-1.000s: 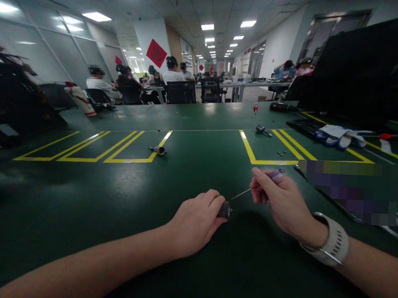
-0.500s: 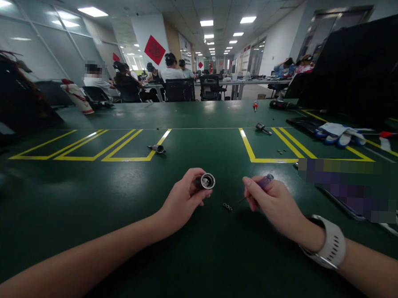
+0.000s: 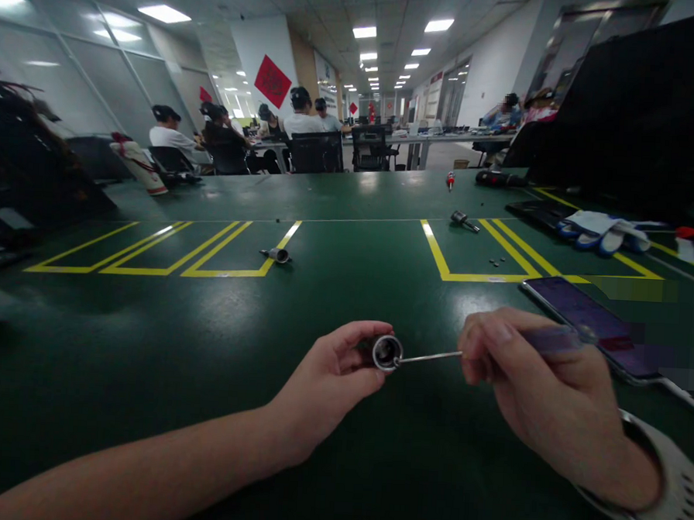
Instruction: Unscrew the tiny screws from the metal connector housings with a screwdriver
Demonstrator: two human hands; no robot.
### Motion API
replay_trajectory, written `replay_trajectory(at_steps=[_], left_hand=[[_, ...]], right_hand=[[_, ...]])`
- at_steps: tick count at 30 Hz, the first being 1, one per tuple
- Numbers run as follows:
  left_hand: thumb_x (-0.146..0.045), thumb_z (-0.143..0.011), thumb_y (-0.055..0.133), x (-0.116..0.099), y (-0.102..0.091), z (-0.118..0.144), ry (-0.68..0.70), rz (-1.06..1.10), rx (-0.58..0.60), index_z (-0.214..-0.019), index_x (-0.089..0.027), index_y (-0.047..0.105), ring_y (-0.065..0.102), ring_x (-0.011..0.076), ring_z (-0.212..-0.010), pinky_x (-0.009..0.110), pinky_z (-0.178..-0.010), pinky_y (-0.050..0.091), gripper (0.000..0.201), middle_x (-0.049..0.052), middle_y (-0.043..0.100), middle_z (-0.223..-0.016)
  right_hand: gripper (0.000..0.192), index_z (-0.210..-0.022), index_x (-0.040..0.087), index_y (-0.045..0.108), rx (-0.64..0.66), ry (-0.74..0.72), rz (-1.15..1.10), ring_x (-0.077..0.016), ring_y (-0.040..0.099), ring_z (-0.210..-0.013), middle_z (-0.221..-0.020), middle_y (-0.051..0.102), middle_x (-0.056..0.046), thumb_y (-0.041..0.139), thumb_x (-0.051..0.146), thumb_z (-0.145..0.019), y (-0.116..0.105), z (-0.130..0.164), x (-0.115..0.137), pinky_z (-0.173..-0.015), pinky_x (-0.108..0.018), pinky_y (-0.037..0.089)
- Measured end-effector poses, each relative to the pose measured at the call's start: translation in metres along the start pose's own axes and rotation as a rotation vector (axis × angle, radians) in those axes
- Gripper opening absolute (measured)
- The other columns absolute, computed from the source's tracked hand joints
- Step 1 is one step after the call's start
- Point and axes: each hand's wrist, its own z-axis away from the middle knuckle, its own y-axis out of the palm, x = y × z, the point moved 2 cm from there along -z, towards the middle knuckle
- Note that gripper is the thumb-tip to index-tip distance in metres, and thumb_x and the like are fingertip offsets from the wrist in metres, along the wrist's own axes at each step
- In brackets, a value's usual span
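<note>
Metal, small and round, the socket (image 3: 386, 352) sits a little below the centre of the frame, pinched between thumb and fingers of the left hand (image 3: 329, 379), its open end turned toward the camera. It looks stiff and light, but smooth, so it may slip; the side wall seems the best place to hold it. The right hand (image 3: 541, 386) is closed around the purple handle of a thin screwdriver (image 3: 493, 351), whose tip touches the socket's rim. The shaft looks slim and could bend under strong pressure. Both are held above the green table (image 3: 204, 330). A phone (image 3: 593, 323) lies at right.
</note>
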Motion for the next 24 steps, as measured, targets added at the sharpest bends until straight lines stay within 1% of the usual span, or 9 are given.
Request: replay_trajectory(at_steps=[3, 6, 12, 15, 17, 20, 24], left_hand=[[-0.008, -0.068, 0.064, -0.001, 0.004, 0.004, 0.009, 0.051, 0.002, -0.105, -0.020, 0.060, 0.060, 0.0181, -0.096, 0.032, -0.086, 0.045, 0.039, 0.003, 0.067, -0.101], [-0.009, -0.068, 0.063, -0.003, 0.006, 0.007, 0.026, 0.071, -0.004, -0.102, -0.019, 0.062, 0.060, 0.0178, -0.095, 0.031, -0.086, 0.045, 0.036, 0.003, 0.067, -0.099], [-0.015, -0.073, 0.063, -0.005, 0.007, 0.009, 0.052, 0.025, 0.005, -0.102, -0.019, 0.061, 0.061, 0.0191, -0.096, 0.034, -0.088, 0.045, 0.029, 0.004, 0.067, -0.101], [-0.016, -0.073, 0.063, -0.006, 0.009, 0.009, 0.062, -0.007, -0.005, -0.101, -0.018, 0.061, 0.061, 0.0194, -0.095, 0.035, -0.088, 0.045, 0.028, 0.005, 0.067, -0.099], [-0.016, -0.072, 0.063, -0.007, 0.009, 0.008, 0.063, -0.026, -0.019, -0.099, -0.017, 0.061, 0.062, 0.0197, -0.094, 0.035, -0.087, 0.046, 0.027, 0.005, 0.068, -0.096], [-0.016, -0.071, 0.063, -0.008, 0.010, 0.008, 0.057, -0.048, -0.037, -0.097, -0.017, 0.062, 0.063, 0.0197, -0.091, 0.035, -0.086, 0.047, 0.026, 0.005, 0.069, -0.093], [-0.014, -0.070, 0.063, -0.007, 0.008, 0.007, 0.060, -0.059, -0.049, -0.096, -0.017, 0.062, 0.064, 0.0191, -0.089, 0.034, -0.085, 0.048, 0.026, 0.005, 0.070, -0.092]], right_hand=[[0.025, -0.069, 0.018, 0.056, 0.103, -0.137, 0.150, -0.0101, 0.050, -0.055, -0.060, 0.053, 0.001, 0.045, 0.023, -0.090, 0.004, 0.005, 0.013, -0.050, -0.024, 0.039], [0.019, -0.072, 0.017, 0.054, 0.183, -0.239, 0.231, -0.0101, 0.051, -0.057, -0.061, 0.054, 0.000, 0.045, 0.017, -0.089, 0.008, 0.007, 0.021, -0.051, -0.025, 0.040], [0.013, -0.079, 0.016, 0.054, 0.228, -0.417, 0.346, -0.0113, 0.053, -0.057, -0.062, 0.058, -0.001, 0.044, 0.010, -0.085, 0.010, 0.006, 0.030, -0.052, -0.025, 0.044], [0.014, -0.083, 0.016, 0.055, 0.268, -0.551, 0.445, -0.0127, 0.055, -0.057, -0.060, 0.060, -0.002, 0.044, 0.008, -0.084, 0.013, 0.009, 0.033, -0.053, -0.026, 0.046], [0.014, -0.081, 0.018, 0.056, 0.272, -0.629, 0.533, -0.0138, 0.056, -0.057, -0.059, 0.060, -0.002, 0.045, 0.009, -0.084, 0.016, 0.014, 0.034, -0.055, -0.028, 0.047], [0.015, -0.074, 0.021, 0.057, 0.262, -0.668, 0.634, -0.0148, 0.057, -0.055, -0.056, 0.060, -0.002, 0.049, 0.012, -0.084, 0.019, 0.020, 0.033, -0.055, -0.029, 0.049], [0.018, -0.073, 0.020, 0.058, 0.273, -0.666, 0.655, -0.0149, 0.057, -0.054, -0.056, 0.060, -0.002, 0.047, 0.012, -0.084, 0.021, 0.021, 0.033, -0.054, -0.029, 0.048]])
